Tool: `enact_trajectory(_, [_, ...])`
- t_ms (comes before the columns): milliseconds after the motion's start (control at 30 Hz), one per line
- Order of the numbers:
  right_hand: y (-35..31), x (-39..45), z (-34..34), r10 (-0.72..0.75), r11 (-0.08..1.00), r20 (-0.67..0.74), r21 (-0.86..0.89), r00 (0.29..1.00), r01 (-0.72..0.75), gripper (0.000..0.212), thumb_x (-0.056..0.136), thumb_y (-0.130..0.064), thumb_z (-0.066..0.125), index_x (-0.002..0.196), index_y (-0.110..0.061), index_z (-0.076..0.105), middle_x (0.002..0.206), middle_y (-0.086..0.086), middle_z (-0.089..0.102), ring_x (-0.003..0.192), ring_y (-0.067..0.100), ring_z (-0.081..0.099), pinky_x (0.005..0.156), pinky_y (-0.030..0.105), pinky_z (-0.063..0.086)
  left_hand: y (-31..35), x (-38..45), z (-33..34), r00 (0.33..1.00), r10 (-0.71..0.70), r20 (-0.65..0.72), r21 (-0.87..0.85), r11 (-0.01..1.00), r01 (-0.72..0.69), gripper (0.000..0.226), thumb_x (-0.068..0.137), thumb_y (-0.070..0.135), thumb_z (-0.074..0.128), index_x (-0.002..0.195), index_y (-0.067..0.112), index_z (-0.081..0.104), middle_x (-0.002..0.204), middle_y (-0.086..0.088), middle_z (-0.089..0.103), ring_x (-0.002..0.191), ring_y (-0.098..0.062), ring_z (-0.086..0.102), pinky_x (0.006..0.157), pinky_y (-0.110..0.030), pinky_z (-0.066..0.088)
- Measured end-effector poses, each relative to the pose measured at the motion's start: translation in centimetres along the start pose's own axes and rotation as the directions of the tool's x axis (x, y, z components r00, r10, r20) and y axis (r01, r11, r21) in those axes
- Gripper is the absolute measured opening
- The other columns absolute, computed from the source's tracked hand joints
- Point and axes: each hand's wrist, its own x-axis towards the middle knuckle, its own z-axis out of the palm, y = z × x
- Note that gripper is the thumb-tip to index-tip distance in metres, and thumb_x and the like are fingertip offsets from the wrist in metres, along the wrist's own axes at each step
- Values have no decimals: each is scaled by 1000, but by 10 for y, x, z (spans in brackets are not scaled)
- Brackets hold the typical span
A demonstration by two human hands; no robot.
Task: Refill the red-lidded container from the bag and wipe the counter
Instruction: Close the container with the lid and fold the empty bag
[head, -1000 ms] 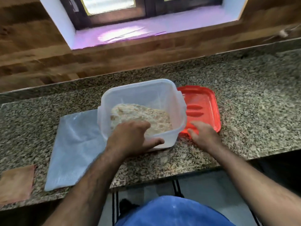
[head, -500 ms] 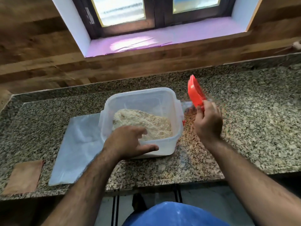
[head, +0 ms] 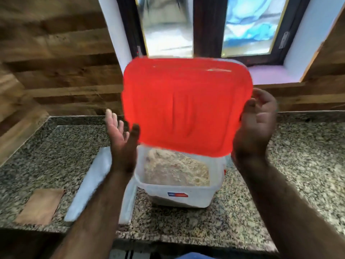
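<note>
A clear square container holding pale grain stands on the granite counter. Above it, tilted toward me, hangs the red lid. My right hand grips the lid's right edge with curled fingers. My left hand is raised at the lid's lower left corner, palm up and fingers spread, its thumb touching the lid's edge. An empty flat plastic bag lies on the counter to the left of the container, partly under my left forearm.
A brown cloth lies flat near the counter's front left edge. A wooden wall rises behind the counter, with a window recess above the lid. The counter's front edge runs just below the container.
My right hand lifted the lid off the counter and brought it up flat above the container. My left hand left the container's front and rose to the lid's left corner.
</note>
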Motion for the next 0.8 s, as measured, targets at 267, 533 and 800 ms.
enact_trajectory(267, [70,1,-18,636,645,58,-586,769,-490,66,101,-71,46,110,-11,73,96,6,80,93,30,76,80,40,59,-1,1,-8,957,-284,58,-144,946,290,40,110,40,55,144,20,55,128,-15,77,107,-26,76,92,-47,63])
enact_trajectory(533, [97,-30,-34,766,331,-6,-853,643,-403,79,81,-76,71,129,-14,58,114,10,72,100,33,73,90,52,64,-61,3,-19,807,-588,53,77,808,584,96,75,61,87,152,16,53,127,-15,77,105,-33,80,92,-55,65])
enact_trajectory(800, [100,-26,-46,885,440,117,-524,450,-729,65,85,-44,89,129,-3,65,106,19,82,92,40,82,80,54,69,-60,5,-24,630,-746,215,36,651,758,53,91,29,82,134,2,67,122,-25,77,106,-43,78,86,-54,67])
